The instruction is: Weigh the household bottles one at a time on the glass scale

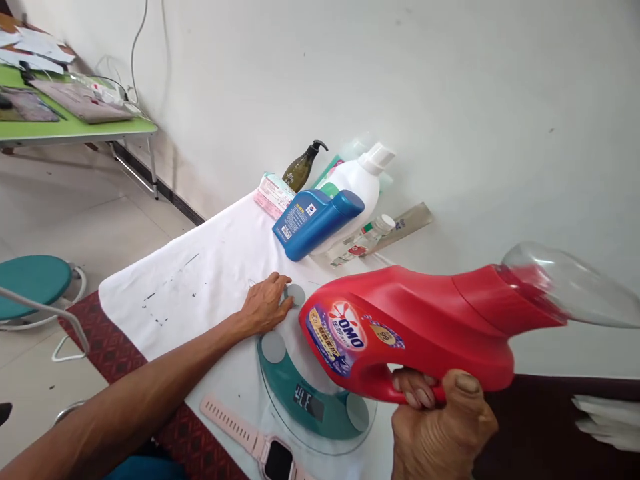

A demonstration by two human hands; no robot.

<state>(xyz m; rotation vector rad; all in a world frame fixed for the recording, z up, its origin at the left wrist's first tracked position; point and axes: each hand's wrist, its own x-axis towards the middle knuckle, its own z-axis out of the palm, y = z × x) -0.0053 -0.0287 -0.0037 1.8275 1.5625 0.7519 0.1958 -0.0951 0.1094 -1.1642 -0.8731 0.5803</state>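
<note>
My right hand (440, 420) is wrapped round the handle of a red OMO detergent bottle (415, 323) with a clear cap, held on its side above a round glass scale (310, 393) with a teal middle. My left hand (265, 303) rests on the far rim of the scale, fingers curled loosely on the glass. The scale's small display shows dark digits. The scale lies on a white cloth (200, 280).
Behind the scale lie a blue bottle (317, 223), a white bottle (357, 180), a dark pump bottle (303, 167), a small clear bottle (363, 240) and a pink packet (273, 193). A pink smartwatch (260, 443) lies near me. A green table (75, 123) and a teal stool (33, 280) stand left.
</note>
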